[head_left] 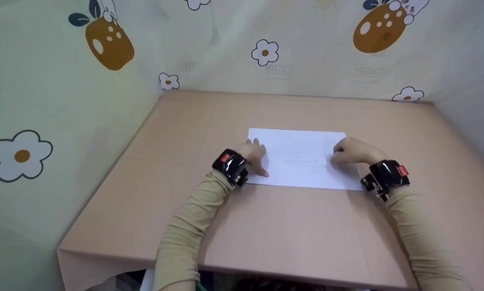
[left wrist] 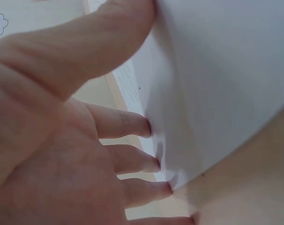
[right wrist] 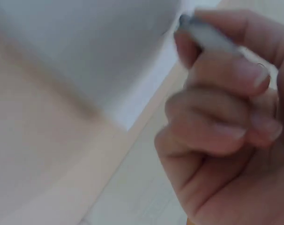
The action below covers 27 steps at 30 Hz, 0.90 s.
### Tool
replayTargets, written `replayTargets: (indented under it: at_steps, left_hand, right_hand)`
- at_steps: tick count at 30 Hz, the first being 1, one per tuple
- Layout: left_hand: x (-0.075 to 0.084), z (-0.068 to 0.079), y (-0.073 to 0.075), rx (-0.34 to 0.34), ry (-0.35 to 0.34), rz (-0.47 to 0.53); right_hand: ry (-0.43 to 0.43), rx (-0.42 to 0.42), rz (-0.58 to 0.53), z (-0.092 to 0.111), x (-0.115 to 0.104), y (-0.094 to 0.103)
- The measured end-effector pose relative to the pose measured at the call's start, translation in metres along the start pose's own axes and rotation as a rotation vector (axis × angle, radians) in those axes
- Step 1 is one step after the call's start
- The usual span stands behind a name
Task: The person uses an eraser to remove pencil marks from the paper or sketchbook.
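A white sheet of paper (head_left: 298,159) lies flat on the covered table, faint pencil-like lines across its middle. At its left edge my left hand (head_left: 255,155) rests with spread fingers, the fingertips (left wrist: 144,125) pressing on the paper in the left wrist view. My right hand (head_left: 353,151) is over the right part of the sheet. Between thumb and index finger it pinches a small whitish eraser (right wrist: 212,37) with a dark, smudged end; the other fingers curl into the palm. In the head view the eraser is hidden by the hand.
Brown paper-like covering (head_left: 242,226) spreads over the table on all sides of the sheet. A patterned curtain (head_left: 226,48) with flowers and fruit stands behind and at the left. Tiny dark specks lie near the sheet's edge in the left wrist view.
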<state>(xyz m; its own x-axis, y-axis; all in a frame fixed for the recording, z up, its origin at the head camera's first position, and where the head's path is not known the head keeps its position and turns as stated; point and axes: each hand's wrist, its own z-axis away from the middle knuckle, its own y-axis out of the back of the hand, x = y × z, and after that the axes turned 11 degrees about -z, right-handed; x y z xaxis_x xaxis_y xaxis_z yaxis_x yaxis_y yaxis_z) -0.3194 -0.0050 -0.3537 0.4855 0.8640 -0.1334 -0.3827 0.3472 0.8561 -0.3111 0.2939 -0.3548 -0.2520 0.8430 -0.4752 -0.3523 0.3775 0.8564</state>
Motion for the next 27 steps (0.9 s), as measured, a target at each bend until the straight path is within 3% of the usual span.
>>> replayTargets:
  at_steps: [3,9,16,22,27]
  left_hand:
    - [0.0001,-0.0006,0.0007,0.009,-0.001,0.012]
    - [-0.0008,-0.0004,0.0002,0.015,-0.011,0.022]
    - [-0.0024,0.0002,0.0006,0.005,0.005,0.024]
    - [-0.0020,0.0010,0.0011,0.024,0.009,0.019]
    - [-0.0005,0.0008,-0.0036,0.025,0.000,0.017]
  right_hand:
    - [-0.009,-0.024,-0.017,-0.0002,-0.0010,0.0005]
    - [-0.106,0.111,0.033,0.0022,0.0080,0.0036]
    - [-0.091,0.004,-0.068,-0.0012,0.0038,0.0025]
    - [-0.150,0.071,-0.076,-0.0026,0.0013,0.0033]
    - [-0.089,0.104,-0.006,-0.0031,0.0029,-0.0047]
